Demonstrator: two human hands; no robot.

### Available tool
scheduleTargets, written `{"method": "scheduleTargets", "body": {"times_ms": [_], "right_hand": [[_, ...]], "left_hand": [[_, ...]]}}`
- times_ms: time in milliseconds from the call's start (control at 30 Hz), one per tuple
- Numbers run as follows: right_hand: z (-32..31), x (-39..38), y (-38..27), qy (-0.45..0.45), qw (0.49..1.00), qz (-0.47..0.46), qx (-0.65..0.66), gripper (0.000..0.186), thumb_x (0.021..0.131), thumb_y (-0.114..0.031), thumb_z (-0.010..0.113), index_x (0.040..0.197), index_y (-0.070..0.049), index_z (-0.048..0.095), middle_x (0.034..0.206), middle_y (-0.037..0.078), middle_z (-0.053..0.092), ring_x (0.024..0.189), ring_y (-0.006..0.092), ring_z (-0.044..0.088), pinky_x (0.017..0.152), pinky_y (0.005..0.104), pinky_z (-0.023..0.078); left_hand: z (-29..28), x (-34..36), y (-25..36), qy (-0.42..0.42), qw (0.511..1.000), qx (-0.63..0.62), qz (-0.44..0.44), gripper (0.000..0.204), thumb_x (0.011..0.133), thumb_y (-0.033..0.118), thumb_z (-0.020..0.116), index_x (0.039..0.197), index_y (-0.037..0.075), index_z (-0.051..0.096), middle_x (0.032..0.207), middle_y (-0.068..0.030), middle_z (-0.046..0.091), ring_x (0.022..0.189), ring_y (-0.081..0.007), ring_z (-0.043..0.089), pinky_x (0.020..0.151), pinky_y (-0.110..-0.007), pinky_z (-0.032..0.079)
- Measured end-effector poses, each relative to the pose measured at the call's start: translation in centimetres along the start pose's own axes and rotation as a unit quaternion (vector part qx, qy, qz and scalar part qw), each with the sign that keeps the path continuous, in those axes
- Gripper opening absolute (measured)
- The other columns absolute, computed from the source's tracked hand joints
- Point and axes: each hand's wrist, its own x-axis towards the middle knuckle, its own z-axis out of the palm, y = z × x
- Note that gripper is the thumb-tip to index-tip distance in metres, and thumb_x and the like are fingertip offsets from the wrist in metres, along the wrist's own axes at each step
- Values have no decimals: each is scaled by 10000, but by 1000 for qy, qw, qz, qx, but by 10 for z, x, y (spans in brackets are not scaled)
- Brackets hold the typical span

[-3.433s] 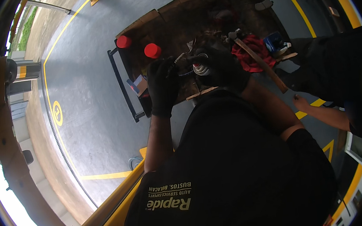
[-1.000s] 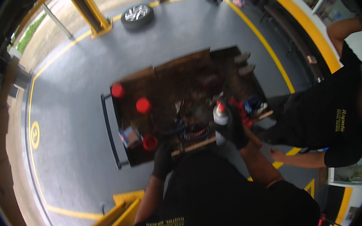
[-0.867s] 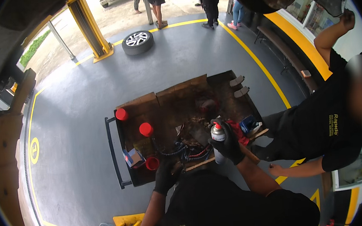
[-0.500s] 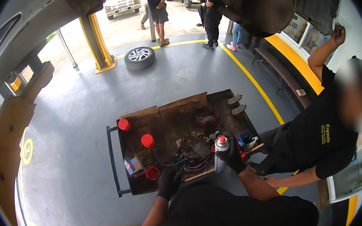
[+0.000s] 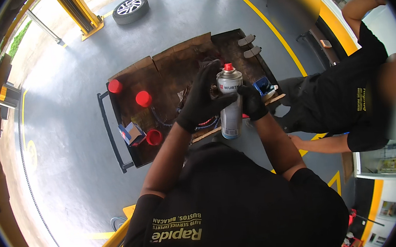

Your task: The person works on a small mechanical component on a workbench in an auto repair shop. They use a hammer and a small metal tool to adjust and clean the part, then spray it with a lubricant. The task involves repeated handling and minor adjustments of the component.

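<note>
An aerosol spray can point(image 5: 231, 113), silver-grey with a red top, stands upright before my chest. My right hand point(image 5: 253, 101), in a black glove, is wrapped round its right side. On the other side my gloved left hand point(image 5: 201, 97) has its fingers stretched out and apart; its thumb reaches toward the can, and I cannot tell whether it touches. Beneath both hands is a dark work cart point(image 5: 178, 66) lined with worn cardboard. Red round caps or cups point(image 5: 143, 98) sit on its left part, beside an open blue and white box point(image 5: 132, 133).
Two brake pads point(image 5: 251, 51) lie at the cart's far right corner, with a blue box point(image 5: 262, 86) nearer. A co-worker point(image 5: 333, 96) stands close on the right, one arm raised. Farther off are a wheel point(image 5: 130, 10) on the floor and a yellow lift post point(image 5: 78, 13).
My view has tipped downward. The spray can has come up closer to me in my right hand. My left hand has risen from the cart's near edge to beside the can, fingers spreading.
</note>
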Motion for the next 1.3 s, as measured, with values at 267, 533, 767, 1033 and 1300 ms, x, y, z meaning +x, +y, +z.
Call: {"method": "scheduleTargets", "body": {"times_ms": [267,533,767,1033,1300], "right_hand": [[-16,23,7,110,988,-82,-77,347,1107,-324,632,1350,-78,602,1214,66,688,1062,175,699,900,356,597],[-47,-44,8,327,907,-105,-244,263,1101,-237,663,1302,-123,537,1060,52,638,888,147,663,757,342,567],[-79,-183,74,453,819,-24,-351,368,1034,-204,746,1297,-51,539,848,17,599,713,117,640,681,290,561],[-83,-290,123,477,789,27,-386,372,990,-115,779,1275,-38,553,798,37,596,672,122,626,637,292,536],[-77,-306,134,483,772,43,-412,378,984,-145,786,1279,-37,575,783,28,612,657,110,598,618,282,510]], "left_hand": [[33,28,-17,52,953,-252,-160,806,862,22,872,1551,44,456,1340,-103,648,1218,-187,663,1047,-384,555],[-47,221,-2,207,973,10,102,886,750,219,991,1503,67,549,1310,-172,706,1172,-282,707,1021,-419,580],[-100,327,25,160,979,-43,121,782,802,224,924,1492,123,570,1287,-134,733,1101,-278,753,950,-415,621],[-97,343,11,161,973,-2,167,848,787,280,946,1540,189,567,1250,-138,767,1102,-309,767,964,-442,626],[-102,346,10,121,975,57,176,910,795,264,959,1595,217,528,1231,-140,785,1083,-313,780,995,-413,610]]}}
